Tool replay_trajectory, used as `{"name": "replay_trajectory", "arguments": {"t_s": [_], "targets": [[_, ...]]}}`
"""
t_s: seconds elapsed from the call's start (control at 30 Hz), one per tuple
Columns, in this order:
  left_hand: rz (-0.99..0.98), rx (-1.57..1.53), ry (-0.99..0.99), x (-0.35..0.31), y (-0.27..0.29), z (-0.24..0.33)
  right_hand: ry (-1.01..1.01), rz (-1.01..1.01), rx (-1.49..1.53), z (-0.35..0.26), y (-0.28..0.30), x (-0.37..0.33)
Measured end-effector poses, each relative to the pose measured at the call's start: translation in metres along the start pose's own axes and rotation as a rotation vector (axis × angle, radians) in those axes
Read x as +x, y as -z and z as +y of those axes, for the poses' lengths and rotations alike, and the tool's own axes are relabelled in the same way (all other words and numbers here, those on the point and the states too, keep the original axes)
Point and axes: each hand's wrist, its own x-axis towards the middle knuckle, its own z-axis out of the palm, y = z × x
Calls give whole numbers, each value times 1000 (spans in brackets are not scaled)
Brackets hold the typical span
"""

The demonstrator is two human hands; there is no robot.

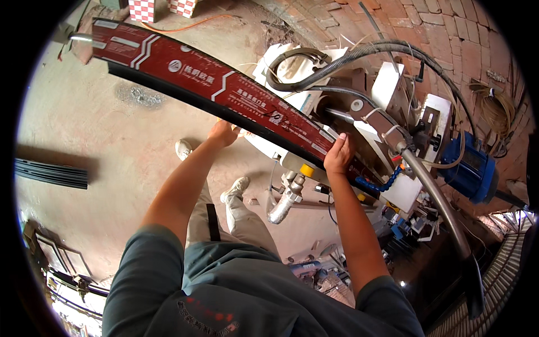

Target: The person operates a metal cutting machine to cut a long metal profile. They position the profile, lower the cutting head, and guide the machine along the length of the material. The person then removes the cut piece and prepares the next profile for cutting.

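At 3 o'clock from mid-view, the right hand grips a long red-faced profile, thumb laid on its printed side. At 10 o'clock, the left hand meets the profile's black lower edge (its fingers are hidden behind, so I cannot tell whether they are closed). The profile slants from 10 o'clock down to 3, its lower end in front of a white machine at 2. Farther out, a blue motor sits at 3, dark strips lie on the floor at 9, and red-checked boxes stand at 11.
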Motion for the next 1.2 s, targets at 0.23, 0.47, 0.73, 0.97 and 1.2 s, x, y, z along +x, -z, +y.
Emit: {"name": "replay_trajectory", "arguments": {"t_s": [0.23, 0.47, 0.73, 0.97, 1.2], "targets": [[240, -191, -316, 56, -58, 3, -22, -7, 57, -6, 3, -1], [348, -240, -294, 69, -78, 16, 38, 2, -22, 0, 1, 2], [371, -250, -299, 70, -82, 21, 25, 12, -2, 6, -1, -2], [407, -272, -296, 69, -86, 21, 38, 18, 26, 6, -3, -1], [437, -309, -297, 67, -92, 27, 18, 9, 0, 5, -4, 0]]}}
